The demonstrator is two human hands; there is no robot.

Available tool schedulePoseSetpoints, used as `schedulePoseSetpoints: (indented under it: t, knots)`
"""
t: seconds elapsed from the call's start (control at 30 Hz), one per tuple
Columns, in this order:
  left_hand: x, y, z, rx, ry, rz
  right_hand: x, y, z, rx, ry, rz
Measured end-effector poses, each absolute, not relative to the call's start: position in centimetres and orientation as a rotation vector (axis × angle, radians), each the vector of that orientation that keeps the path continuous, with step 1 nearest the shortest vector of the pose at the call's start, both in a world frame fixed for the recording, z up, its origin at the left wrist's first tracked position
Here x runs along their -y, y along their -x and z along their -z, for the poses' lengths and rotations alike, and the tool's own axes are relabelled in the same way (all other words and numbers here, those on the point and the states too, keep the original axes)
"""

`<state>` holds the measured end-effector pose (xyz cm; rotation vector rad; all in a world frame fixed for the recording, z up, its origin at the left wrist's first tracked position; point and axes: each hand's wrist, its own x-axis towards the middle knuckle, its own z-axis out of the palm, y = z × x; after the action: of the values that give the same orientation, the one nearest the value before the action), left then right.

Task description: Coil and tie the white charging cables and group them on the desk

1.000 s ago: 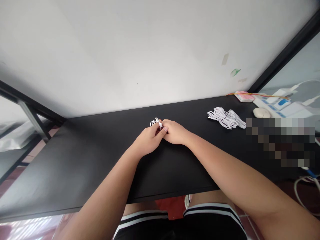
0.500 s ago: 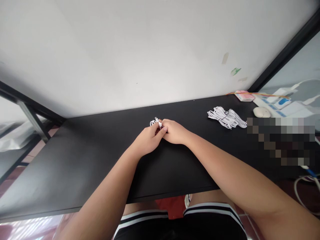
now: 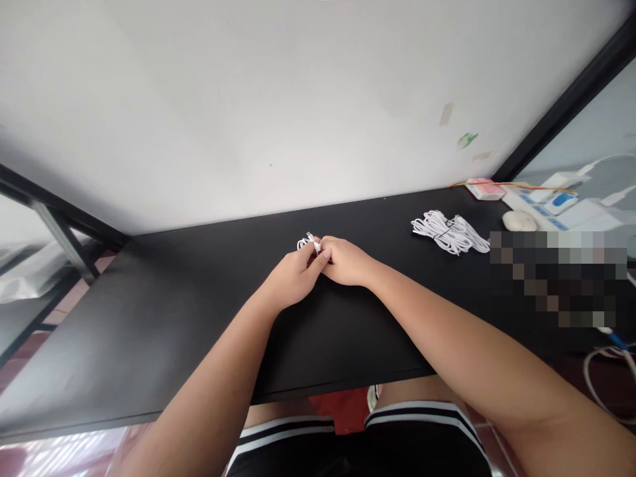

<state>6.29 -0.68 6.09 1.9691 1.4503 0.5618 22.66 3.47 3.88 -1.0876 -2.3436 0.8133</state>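
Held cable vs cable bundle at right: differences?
Left hand and right hand cover much of the held cable; the cable bundle lies untouched on the table. The held cable shows little beyond its plugs; the cable bundle, many loops cinched by a dark tie. Both are mostly white.

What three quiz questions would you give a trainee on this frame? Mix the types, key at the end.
1. True or false: the left hand and the right hand come together at a white cable.

2. Multiple choice: which of these lies on the black table, to the right of both hands?
A) a pair of scissors
B) a bundle of white cables
C) a red mug

3. Short answer: which hand is nearer the power strip?

Key: 1. True. 2. B. 3. The right hand.
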Motion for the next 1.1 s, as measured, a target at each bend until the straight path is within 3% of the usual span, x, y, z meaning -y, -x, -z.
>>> schedulePoseSetpoints:
  t: [1.1]
  knots:
    - [1.04, -6.55, -6.57, -1.476, -2.004, -0.52, -3.6, -22.7, -3.91, 2.38, 1.052, -0.833]
